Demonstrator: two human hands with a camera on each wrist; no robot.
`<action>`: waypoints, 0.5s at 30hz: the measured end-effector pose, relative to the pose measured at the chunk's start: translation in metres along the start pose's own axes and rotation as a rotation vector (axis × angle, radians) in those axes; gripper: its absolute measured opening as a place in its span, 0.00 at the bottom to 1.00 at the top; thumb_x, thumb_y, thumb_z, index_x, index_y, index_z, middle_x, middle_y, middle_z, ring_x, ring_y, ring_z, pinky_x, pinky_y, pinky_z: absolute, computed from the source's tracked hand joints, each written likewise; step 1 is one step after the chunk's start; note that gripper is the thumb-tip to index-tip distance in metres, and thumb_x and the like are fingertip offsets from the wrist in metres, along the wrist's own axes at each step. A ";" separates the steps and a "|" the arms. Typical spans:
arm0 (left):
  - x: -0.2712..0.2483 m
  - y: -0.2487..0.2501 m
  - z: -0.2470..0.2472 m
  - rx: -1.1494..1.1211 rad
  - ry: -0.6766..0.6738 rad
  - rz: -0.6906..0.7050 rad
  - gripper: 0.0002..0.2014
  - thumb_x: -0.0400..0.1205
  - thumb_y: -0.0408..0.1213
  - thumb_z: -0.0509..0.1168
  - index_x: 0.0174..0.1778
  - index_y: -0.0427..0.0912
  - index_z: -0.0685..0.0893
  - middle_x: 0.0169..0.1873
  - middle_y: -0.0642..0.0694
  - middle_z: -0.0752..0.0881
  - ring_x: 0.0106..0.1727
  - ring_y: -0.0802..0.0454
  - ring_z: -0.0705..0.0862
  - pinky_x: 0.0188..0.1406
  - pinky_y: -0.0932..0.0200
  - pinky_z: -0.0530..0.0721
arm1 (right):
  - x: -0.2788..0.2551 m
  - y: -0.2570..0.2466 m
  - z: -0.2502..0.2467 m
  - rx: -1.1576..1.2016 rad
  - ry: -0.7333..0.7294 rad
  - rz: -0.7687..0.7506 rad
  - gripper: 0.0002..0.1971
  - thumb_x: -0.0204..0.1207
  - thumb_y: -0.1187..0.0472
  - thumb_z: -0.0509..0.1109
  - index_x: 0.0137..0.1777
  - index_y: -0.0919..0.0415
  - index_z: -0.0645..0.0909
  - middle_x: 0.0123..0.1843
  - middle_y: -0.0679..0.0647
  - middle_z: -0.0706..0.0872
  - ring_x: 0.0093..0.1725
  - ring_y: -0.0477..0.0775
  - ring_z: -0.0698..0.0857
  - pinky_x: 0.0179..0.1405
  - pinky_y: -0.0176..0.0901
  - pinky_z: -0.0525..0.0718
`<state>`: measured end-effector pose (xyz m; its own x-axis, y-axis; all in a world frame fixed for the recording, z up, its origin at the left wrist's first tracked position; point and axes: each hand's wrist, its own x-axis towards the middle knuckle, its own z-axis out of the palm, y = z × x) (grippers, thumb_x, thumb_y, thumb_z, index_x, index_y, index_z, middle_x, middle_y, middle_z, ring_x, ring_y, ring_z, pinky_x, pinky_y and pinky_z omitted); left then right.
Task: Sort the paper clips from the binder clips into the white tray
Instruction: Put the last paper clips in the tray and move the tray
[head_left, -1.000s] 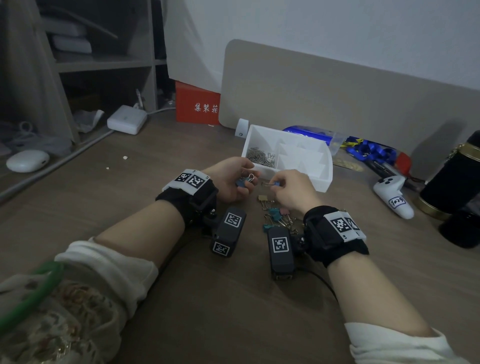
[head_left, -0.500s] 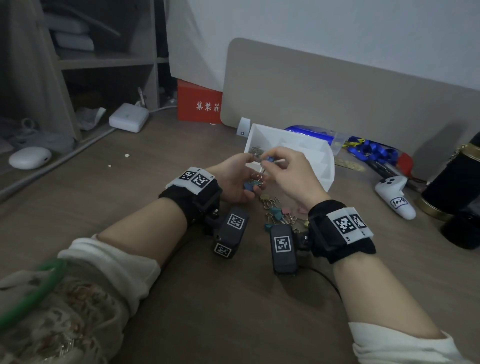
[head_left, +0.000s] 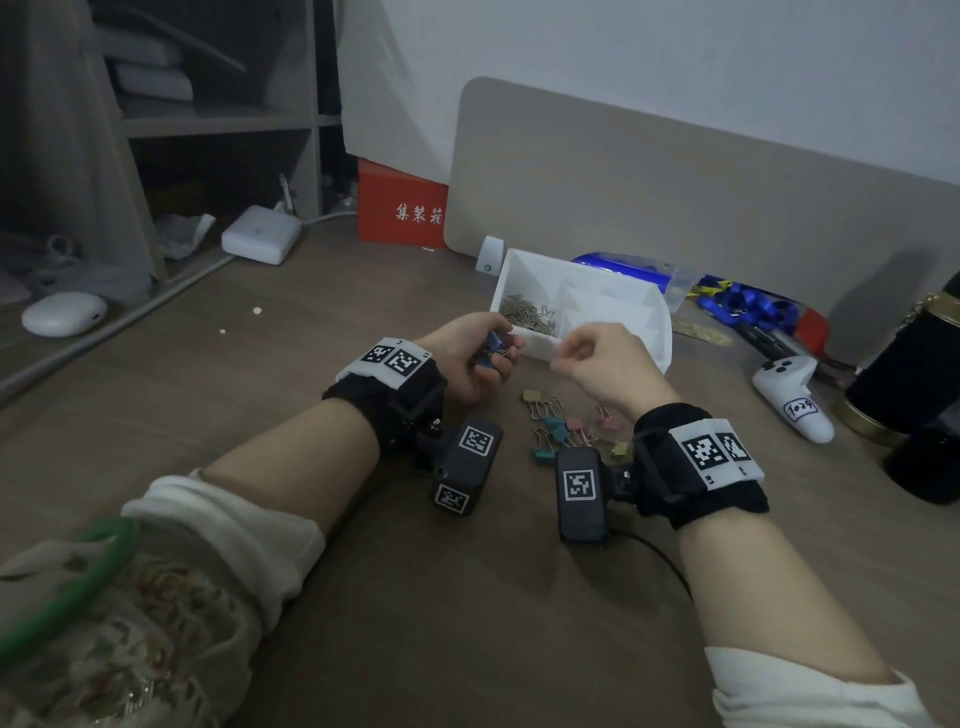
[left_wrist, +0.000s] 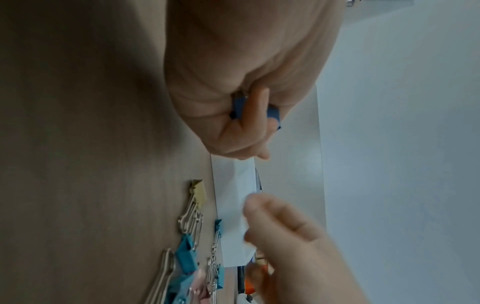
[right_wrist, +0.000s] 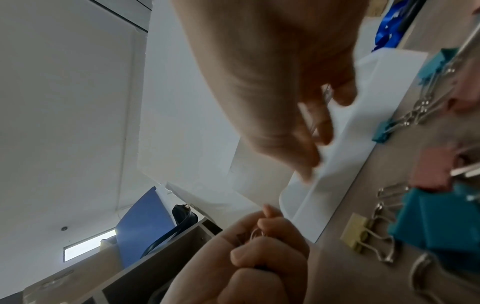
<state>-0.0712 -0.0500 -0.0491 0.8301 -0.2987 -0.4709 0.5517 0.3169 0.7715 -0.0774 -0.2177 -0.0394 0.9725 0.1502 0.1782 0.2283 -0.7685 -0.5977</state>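
My left hand grips a blue binder clip just in front of the white tray; the left wrist view shows the clip between thumb and curled fingers. To its right, at the tray's front wall, my right hand is curled. In the right wrist view this hand pinches a thin metal paper clip. Several paper clips lie in the tray's left compartment. A pile of coloured binder clips lies on the table between my wrists.
A white controller and a black cylinder stand to the right. Blue lanyards lie behind the tray. A beige board leans on the wall, with a red box at its left.
The hands were joined at the blue binder clip over the tray's left compartment. The right hand has since pulled away to the right and down, and the left hand has lowered with the clip.
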 end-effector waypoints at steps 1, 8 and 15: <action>0.000 0.000 0.000 0.001 0.001 0.001 0.14 0.84 0.39 0.54 0.32 0.41 0.74 0.21 0.50 0.73 0.13 0.61 0.67 0.07 0.73 0.57 | -0.001 0.002 -0.001 -0.067 -0.094 0.069 0.01 0.76 0.61 0.73 0.44 0.57 0.84 0.41 0.49 0.85 0.39 0.50 0.82 0.33 0.41 0.79; -0.001 -0.001 0.001 0.016 -0.007 0.013 0.15 0.84 0.39 0.53 0.31 0.40 0.73 0.22 0.50 0.72 0.13 0.60 0.66 0.07 0.73 0.56 | -0.001 0.006 0.007 -0.190 -0.203 0.195 0.02 0.71 0.66 0.74 0.41 0.62 0.88 0.39 0.59 0.91 0.41 0.58 0.87 0.44 0.46 0.86; -0.001 -0.001 0.001 0.009 -0.010 0.007 0.16 0.85 0.39 0.53 0.32 0.40 0.73 0.24 0.49 0.71 0.13 0.60 0.67 0.07 0.73 0.57 | 0.000 0.001 0.015 -0.331 -0.264 0.208 0.06 0.71 0.67 0.67 0.45 0.66 0.84 0.42 0.60 0.90 0.41 0.58 0.86 0.41 0.44 0.83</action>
<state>-0.0722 -0.0510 -0.0487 0.8332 -0.3054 -0.4610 0.5448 0.3113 0.7786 -0.0762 -0.2097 -0.0516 0.9844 0.0922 -0.1496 0.0417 -0.9496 -0.3107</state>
